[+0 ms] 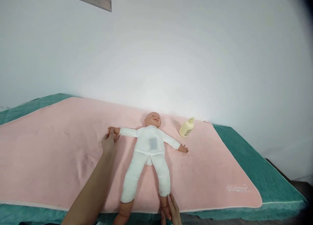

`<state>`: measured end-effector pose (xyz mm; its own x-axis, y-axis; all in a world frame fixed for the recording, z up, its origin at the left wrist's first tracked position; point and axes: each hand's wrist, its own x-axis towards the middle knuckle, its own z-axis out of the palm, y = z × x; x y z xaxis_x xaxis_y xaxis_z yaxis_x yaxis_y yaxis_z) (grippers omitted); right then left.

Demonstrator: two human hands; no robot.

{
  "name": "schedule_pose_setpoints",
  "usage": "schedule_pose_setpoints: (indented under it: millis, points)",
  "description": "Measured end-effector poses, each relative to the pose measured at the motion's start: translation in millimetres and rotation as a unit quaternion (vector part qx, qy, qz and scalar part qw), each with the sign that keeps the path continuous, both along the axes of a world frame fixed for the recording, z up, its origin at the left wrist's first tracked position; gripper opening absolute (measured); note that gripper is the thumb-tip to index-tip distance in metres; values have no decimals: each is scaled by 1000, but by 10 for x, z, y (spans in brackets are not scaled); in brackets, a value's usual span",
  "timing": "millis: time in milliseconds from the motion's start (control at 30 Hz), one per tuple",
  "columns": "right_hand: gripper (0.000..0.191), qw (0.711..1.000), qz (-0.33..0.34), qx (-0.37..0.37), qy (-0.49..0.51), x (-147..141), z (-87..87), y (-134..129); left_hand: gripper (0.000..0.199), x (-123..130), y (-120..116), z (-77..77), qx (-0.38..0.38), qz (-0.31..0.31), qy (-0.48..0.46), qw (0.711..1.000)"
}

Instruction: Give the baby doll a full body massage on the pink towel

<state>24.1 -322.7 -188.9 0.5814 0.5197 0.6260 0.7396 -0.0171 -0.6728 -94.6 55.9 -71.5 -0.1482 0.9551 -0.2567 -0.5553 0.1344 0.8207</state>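
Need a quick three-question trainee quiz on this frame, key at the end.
1. Which part of the doll does the left hand hold?
2. True or false: the right hand touches the doll's head.
3. What colour is the blanket under the pump bottle? a) green b) pink c) white

Key:
1. One of the doll's hands
2. False; it is at a doll's foot
3. b
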Motion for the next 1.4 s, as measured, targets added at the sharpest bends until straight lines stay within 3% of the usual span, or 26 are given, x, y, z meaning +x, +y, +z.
schedule_pose_setpoints:
  millis: [133,233,333,433,600,767,900,1033,1167,1400]
  points:
    - [46,998,-39,46,35,71,-77,13,18,73,-77,76,114,39,38,992]
    - [46,993,-80,68,54,31,-6,-2,32,129,-172,139,196,20,89,976]
    - [49,985,-95,98,109,-32,228,20,45,152,-295,190,259,-11,131,957]
    - [47,984,-73,103,126,-17,541,100,39,149,-416,210,306,-47,188,932]
    - [42,993,-17,112,34,132,942,344,26,189,-541,170,393,-123,277,869]
    - [48,992,14,119,-33,216,1140,662,17,267,-530,146,518,-152,301,786]
    - [50,991,27,123,-47,268,1191,872,14,279,-493,148,568,-179,346,725]
    - [48,991,41,122,-42,325,1183,1042,12,275,-482,147,599,-204,362,684]
    - [45,991,55,116,-19,357,1171,1191,13,273,-487,147,613,-222,363,666]
    - [42,991,33,129,-10,348,1098,1275,14,287,-477,118,606,-237,376,660]
